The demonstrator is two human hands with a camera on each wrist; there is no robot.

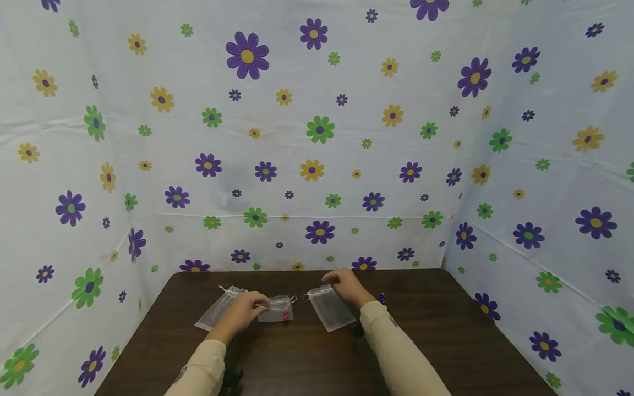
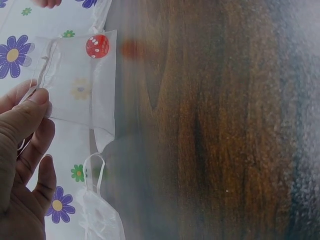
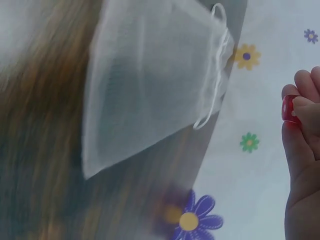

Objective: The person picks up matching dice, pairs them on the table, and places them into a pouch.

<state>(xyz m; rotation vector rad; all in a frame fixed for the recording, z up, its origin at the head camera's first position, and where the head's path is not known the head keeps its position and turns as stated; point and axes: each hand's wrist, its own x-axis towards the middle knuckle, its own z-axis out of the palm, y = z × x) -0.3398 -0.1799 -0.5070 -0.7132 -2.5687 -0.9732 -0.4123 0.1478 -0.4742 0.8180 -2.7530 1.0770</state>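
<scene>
Pinching a red die [image 3: 288, 108] in the right hand [image 1: 345, 287] near the surface [image 1: 307, 357]; in the left hand [image 1: 241, 311], pinching a bag [image 2: 70, 70] with a second die [image 2: 97, 46] inside. Could drop the first through slack fingertips, or spill the other by tipping.

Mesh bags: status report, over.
Left hand pinches middle mesh bag, red die inside. Right hand holds second red die near right mesh bag. Nothing seen blocking.

Soft, diffuse light covered white flower-printed cloth walls [image 1: 282, 146], while in the right wrist view glare hazed the near side of the dark brown wooden table [image 3: 45, 150] and blur softened the sheer white mesh pouch [image 3: 155, 75].
</scene>
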